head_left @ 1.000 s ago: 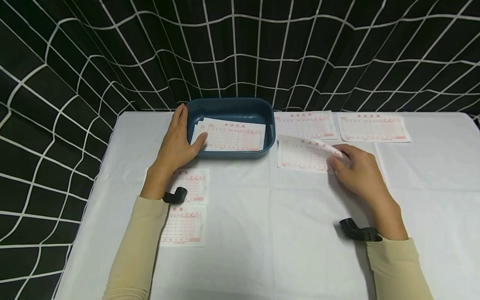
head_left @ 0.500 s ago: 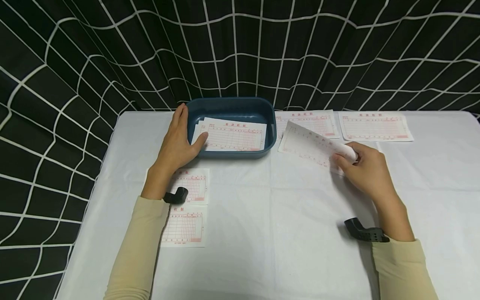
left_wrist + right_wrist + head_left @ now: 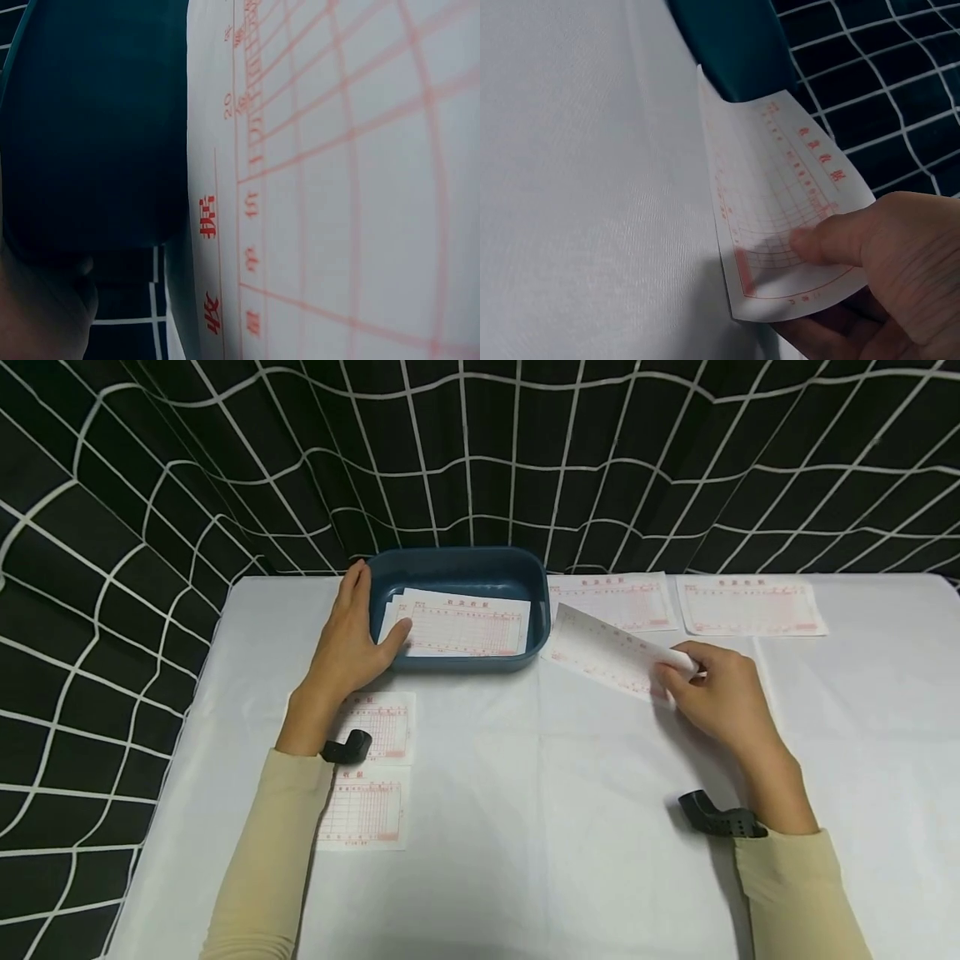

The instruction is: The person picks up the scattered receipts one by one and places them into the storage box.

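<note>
- We see the right hand (image 3: 720, 693) pinching a printed slip (image 3: 607, 652) between thumb and fingers at its near end; the slip bows and stretches leftward from that hand, its far end close to the basin, though we cannot tell whether they touch.
- We see the left hand (image 3: 347, 647) spread, fingers fairly straight along the left end of the blue basin (image 3: 465, 666), thumb reaching over its near rim.
- Just right of the left hand, we find a stack of slips (image 3: 468, 631) lying inside the basin.
- Beyond the right hand, we see two flat slips (image 3: 750, 606) side by side.
- Nearer us than the left hand, two more slips (image 3: 371, 810) lie beside its forearm, partly covered, on the white cloth (image 3: 487, 860).
</note>
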Demonstrator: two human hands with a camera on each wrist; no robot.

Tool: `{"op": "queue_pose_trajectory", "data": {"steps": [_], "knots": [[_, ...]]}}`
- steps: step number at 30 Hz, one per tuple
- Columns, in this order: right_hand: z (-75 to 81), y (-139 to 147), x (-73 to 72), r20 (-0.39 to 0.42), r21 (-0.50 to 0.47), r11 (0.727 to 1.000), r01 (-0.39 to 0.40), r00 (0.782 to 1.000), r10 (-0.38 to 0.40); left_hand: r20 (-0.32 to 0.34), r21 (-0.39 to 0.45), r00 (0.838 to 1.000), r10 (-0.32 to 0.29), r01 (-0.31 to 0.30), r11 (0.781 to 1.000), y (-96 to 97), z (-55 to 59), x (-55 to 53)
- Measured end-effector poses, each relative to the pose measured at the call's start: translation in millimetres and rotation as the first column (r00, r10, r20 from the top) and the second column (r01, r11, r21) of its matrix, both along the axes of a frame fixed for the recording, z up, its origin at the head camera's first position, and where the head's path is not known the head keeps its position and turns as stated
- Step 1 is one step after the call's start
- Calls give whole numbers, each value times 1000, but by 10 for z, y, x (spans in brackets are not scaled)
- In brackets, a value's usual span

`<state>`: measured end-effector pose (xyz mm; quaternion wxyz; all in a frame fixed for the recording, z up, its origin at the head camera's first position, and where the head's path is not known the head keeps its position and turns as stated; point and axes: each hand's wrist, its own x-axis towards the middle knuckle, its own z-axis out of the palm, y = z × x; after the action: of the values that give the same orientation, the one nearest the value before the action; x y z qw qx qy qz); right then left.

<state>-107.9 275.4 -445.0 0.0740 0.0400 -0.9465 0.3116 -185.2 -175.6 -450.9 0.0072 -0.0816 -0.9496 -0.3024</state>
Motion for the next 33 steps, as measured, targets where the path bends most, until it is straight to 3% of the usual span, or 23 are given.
{"op": "queue_pose_trajectory", "data": {"steps": [24, 33], "knots": [[-32, -16, 18, 39, 13, 1000, 25, 999, -25, 18, 0, 1000, 1, -1, 1000, 18, 0, 10], [40, 20, 23, 57, -77, 996, 51, 997, -47, 19, 4, 1000, 9, -9, 1000, 29, 17, 0]]}}
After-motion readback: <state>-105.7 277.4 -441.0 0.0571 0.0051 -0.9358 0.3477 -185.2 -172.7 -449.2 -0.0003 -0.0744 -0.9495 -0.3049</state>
